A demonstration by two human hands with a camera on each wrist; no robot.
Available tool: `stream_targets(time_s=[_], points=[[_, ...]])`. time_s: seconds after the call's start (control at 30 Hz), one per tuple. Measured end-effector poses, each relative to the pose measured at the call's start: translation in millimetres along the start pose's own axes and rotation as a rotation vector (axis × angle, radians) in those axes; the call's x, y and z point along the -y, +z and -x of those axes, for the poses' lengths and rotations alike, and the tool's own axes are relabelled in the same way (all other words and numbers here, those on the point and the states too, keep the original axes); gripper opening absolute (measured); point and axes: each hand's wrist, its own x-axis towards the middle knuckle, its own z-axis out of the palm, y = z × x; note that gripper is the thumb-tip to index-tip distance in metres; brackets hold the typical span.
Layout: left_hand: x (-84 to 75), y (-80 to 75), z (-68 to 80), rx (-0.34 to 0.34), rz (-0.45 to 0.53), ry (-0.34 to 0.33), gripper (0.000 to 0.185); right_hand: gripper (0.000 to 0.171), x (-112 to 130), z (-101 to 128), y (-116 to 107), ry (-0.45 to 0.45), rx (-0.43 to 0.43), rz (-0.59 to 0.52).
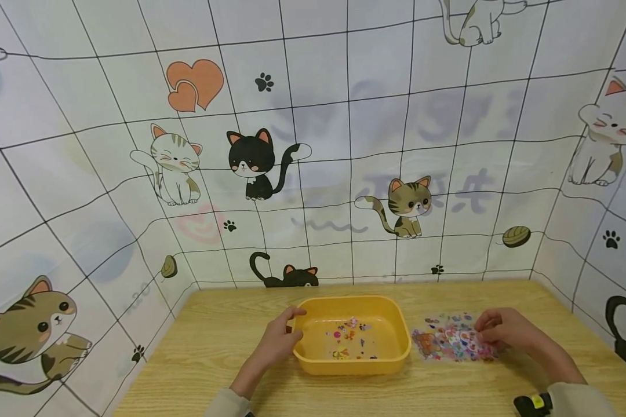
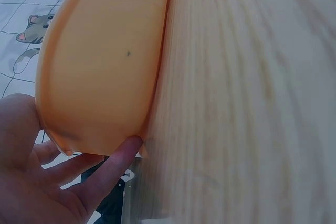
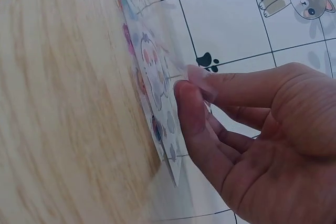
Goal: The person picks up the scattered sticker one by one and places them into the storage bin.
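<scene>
Towards the front of the worktop (image 1: 214, 324), a yellow tub (image 1: 357, 368) stood upright with small colourful bits (image 1: 337, 335) scattered over its floor. Just to its right, apart from it, lay a spread of see-through printed sheets (image 1: 451, 341).

The left hand (image 1: 276, 336) gripped the tub's left end, its fingers bent around the rim and outer wall. At the sheets' far right edge, the right hand (image 1: 511, 333) had its foremost fingers pinched together on a clear film (image 3: 202, 78), while the others curled loosely behind.

The step in hand looked like picking a piece from the sheets while the tub was steadied. The next move probably called for a firm, narrow pinch and a slow lift, so that only the wanted layer came away; thin film of this sort would likely cling or bend.

Only the right wrist view showed the film between the fingers, and sheet edges not quite flush; whether the film belonged to the top sheet could not be told. The left wrist view gave the tub's outer wall, with a dark speck (image 2: 128, 53), but nothing of its inside, which the head view alone revealed.
</scene>
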Motion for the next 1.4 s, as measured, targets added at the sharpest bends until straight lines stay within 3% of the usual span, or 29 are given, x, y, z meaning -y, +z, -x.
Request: stream_targets(time_s=[0.13, 0.4, 0.6, 1.4], points=[[-0.3, 0.0, -0.2, 0.001, 0.005, -0.001, 0.043, 0.029, 3.4, -1.8, 0.1, 0.045, -0.012, 0.014], [-0.9, 0.1, 0.3, 0.0, 0.007, 0.001, 0.043, 0.035, 7.8, 0.3, -1.0, 0.03, -0.014, 0.016], [-1.8, -0.4, 1.6, 0.005, 0.014, -0.002, 0.044, 0.036, 10.3, 0.1, -0.3, 0.058, -0.065, -0.011], [-1.8, -0.2, 0.4, 0.008, 0.014, 0.003, 0.044, 0.043, 21.5, 8.0, -9.0, 0.004, -0.096, -0.048]])
